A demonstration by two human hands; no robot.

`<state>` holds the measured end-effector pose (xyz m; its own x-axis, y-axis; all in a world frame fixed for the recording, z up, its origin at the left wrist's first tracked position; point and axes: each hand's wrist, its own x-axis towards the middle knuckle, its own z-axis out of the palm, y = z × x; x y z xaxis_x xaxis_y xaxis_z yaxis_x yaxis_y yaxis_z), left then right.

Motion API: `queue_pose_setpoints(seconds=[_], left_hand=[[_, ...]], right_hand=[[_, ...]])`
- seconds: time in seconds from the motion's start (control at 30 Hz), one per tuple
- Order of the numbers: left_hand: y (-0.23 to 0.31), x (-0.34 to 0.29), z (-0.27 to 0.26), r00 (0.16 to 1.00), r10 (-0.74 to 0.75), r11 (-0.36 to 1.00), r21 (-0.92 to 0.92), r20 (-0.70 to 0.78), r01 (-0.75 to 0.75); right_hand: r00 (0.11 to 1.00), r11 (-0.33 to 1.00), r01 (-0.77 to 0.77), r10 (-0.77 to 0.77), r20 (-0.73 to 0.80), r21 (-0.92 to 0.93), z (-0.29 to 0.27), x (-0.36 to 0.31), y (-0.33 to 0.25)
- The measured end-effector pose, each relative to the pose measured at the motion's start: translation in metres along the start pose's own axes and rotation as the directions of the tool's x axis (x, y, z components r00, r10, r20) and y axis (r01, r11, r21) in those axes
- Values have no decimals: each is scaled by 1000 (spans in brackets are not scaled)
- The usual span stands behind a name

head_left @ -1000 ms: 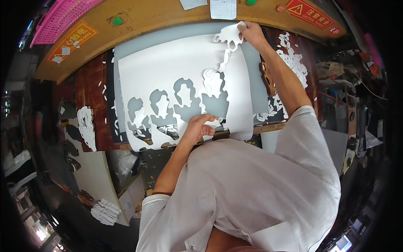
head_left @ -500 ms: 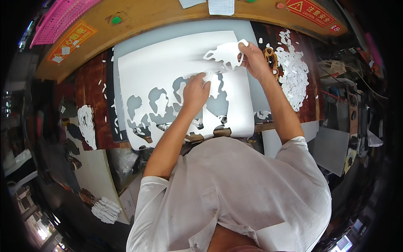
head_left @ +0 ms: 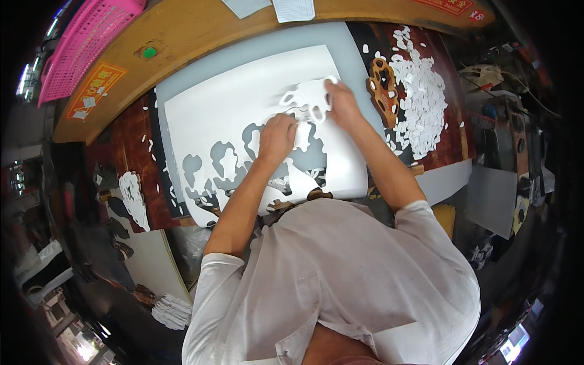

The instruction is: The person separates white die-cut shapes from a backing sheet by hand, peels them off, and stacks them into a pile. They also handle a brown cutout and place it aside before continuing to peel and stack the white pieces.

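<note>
My right hand (head_left: 344, 104) pinches the edge of a white cut-out piece (head_left: 304, 95), a flat irregular shape with several holes, blurred by motion. Just left of it my left hand (head_left: 278, 139) is closed, its fingertips near the piece's lower edge; what they hold, if anything, I cannot make out. Both hands are over a large white sheet (head_left: 243, 79). Its near half has a row of cut-out openings, and its near edge bends down by my body. A pale grey board (head_left: 182, 71) lies under the sheet.
A brown cutting die (head_left: 382, 100) with holes lies right of the board, beside a heap of small white scraps (head_left: 420, 103). Stacked white cut pieces (head_left: 131, 194) lie at the left. A yellow-brown machine beam (head_left: 201, 33) spans the back, with a pink basket (head_left: 91, 45) at its left.
My right hand has moved left and nearer with the white cut-out piece, toward my left hand. The left hand has shifted slightly nearer. The whole view has turned a little.
</note>
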<state>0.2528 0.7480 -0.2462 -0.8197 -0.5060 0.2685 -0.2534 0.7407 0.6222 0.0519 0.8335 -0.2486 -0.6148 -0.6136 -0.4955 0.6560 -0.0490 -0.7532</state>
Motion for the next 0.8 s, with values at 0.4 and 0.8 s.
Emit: queue_pose_setpoints(seconds=[0.4,0.8], left_hand=[[-2,-48,-37,991,-26,999,-22,129,29],[42,-18,-42,844,-532,780,-353,62,517]], right_hand=[[903,640,353,-424,69,-683,27,6,42],[982,942,113,-57,180,-317,22,-20,16]])
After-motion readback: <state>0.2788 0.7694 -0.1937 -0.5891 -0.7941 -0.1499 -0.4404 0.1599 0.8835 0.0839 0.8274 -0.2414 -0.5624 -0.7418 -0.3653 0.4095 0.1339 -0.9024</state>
